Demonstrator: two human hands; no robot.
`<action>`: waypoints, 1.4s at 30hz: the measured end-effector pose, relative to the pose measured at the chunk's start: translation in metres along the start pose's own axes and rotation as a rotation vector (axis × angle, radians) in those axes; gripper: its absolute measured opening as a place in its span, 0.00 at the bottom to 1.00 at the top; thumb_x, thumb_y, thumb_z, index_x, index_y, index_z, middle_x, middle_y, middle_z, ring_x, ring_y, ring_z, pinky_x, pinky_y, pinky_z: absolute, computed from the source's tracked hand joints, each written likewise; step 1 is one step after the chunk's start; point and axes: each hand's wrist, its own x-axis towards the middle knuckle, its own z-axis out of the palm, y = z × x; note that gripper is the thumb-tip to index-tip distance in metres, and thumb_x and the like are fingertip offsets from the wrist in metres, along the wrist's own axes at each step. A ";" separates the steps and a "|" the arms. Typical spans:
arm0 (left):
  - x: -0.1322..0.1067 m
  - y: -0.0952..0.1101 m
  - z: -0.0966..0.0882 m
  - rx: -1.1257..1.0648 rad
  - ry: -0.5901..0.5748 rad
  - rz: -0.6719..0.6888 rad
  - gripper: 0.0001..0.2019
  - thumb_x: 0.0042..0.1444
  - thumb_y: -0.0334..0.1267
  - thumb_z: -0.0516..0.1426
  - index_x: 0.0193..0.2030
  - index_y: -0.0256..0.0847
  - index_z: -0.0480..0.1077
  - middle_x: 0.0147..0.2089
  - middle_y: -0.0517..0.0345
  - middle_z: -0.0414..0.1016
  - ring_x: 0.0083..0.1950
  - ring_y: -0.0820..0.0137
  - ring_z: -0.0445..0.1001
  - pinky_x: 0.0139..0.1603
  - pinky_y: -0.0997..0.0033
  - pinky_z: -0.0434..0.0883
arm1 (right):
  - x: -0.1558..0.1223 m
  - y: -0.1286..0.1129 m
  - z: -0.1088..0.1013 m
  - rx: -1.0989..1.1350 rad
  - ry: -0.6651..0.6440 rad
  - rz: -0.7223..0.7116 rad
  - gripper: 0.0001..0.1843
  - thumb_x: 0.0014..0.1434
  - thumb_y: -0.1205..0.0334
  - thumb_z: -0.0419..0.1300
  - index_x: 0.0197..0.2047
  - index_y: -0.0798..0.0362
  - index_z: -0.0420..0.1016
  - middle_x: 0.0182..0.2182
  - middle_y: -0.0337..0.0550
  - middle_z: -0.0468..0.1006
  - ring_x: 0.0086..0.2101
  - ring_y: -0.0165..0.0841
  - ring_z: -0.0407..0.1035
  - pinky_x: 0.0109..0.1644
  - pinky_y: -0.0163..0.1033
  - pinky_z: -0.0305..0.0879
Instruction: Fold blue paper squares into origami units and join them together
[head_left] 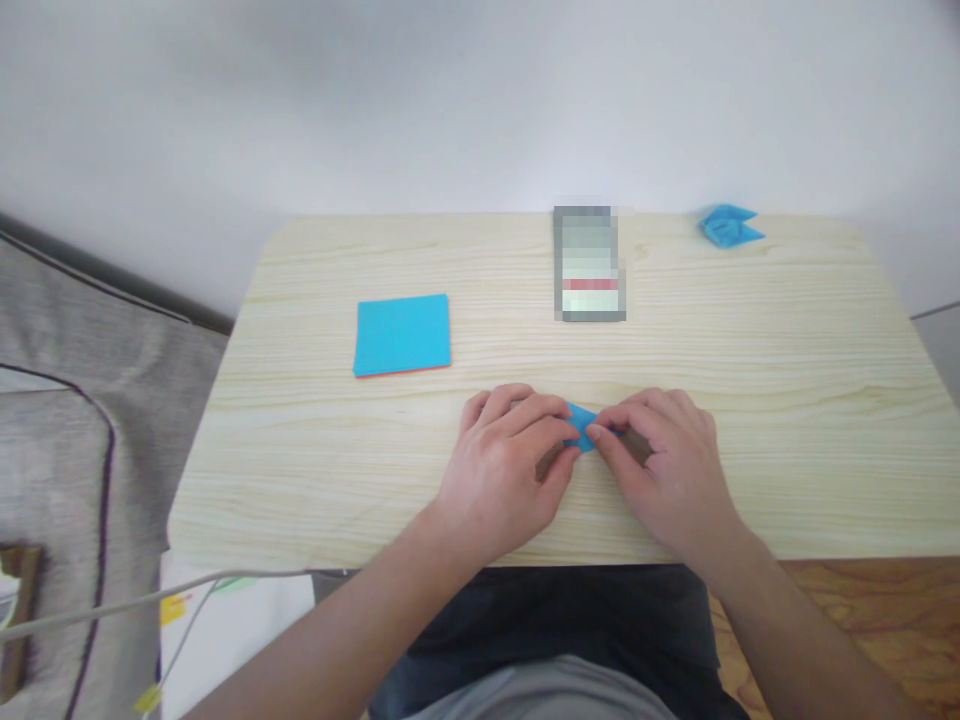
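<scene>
Head: left hand [504, 452] and right hand [667, 462] pinch folded paper [582, 428]; phone [589, 262], paper stack [403, 334], origami [727, 228] beyond.

1. Left hand [502, 465]: bare, fingers [536, 408] and wrist included.
2. Right hand [671, 475]: bare in the same way.
3. Left forearm [367, 610] and right forearm [784, 610]: bare as far as they show.
4. Top [555, 695]: grey, with a rounded outline.
5. Legwear [585, 610]: dark, nearly black; its length cannot be told.
</scene>
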 end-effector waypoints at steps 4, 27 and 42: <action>0.000 -0.001 0.000 0.002 -0.005 -0.005 0.05 0.65 0.36 0.61 0.43 0.47 0.79 0.55 0.60 0.81 0.60 0.59 0.70 0.62 0.50 0.64 | 0.001 0.000 0.000 -0.022 0.006 -0.008 0.08 0.68 0.54 0.62 0.40 0.46 0.79 0.37 0.41 0.79 0.42 0.41 0.68 0.48 0.49 0.55; 0.002 0.000 0.001 0.021 0.004 -0.016 0.04 0.66 0.39 0.60 0.40 0.47 0.78 0.53 0.61 0.82 0.59 0.60 0.70 0.62 0.49 0.62 | -0.001 0.002 0.007 -0.098 0.134 0.012 0.10 0.66 0.50 0.64 0.41 0.47 0.77 0.36 0.43 0.78 0.41 0.41 0.69 0.46 0.48 0.57; 0.002 0.001 0.000 0.030 -0.004 -0.016 0.03 0.65 0.37 0.61 0.40 0.47 0.78 0.54 0.59 0.81 0.60 0.59 0.70 0.62 0.48 0.62 | 0.001 0.027 -0.002 -0.156 0.106 -0.052 0.18 0.63 0.40 0.65 0.40 0.46 0.77 0.35 0.42 0.77 0.40 0.41 0.69 0.45 0.46 0.58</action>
